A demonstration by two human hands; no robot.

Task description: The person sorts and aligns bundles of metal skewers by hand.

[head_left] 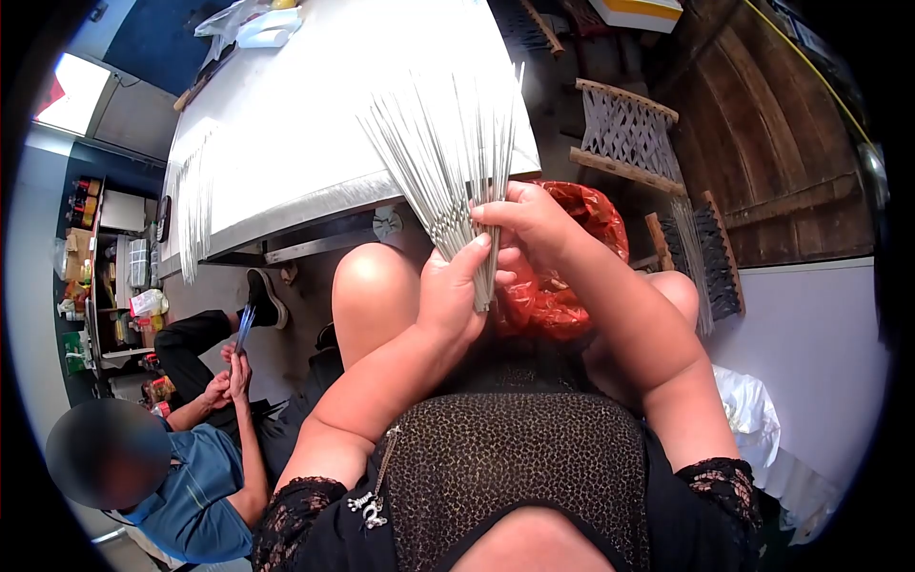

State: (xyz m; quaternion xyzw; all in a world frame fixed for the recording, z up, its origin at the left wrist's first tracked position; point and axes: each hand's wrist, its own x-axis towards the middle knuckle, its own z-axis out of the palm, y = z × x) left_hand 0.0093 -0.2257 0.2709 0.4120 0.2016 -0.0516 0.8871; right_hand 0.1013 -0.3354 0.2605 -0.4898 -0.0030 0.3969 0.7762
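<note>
A fanned bundle of thin metal skewers [429, 162] rises from my hands, its tips spread over the near edge of the white table. My left hand [457, 286] is closed round the lower part of the bundle. Against the bundle's right side, my right hand [522, 224] is closed with thumb and fingers on several skewers, which stand closer together than those on the left. The lower ends poke out below my left fingers. Just beneath my hands, a red plastic bag [543, 305] lies open between my knees; its contents are mostly hidden.
More skewers [193, 205] hang over the left edge of the white table [315, 86]. A co-worker [205, 496] sits at left, holding thin rods. At right are woven-strap stools [624, 133], one bearing skewers [693, 257], and a white bag [748, 410].
</note>
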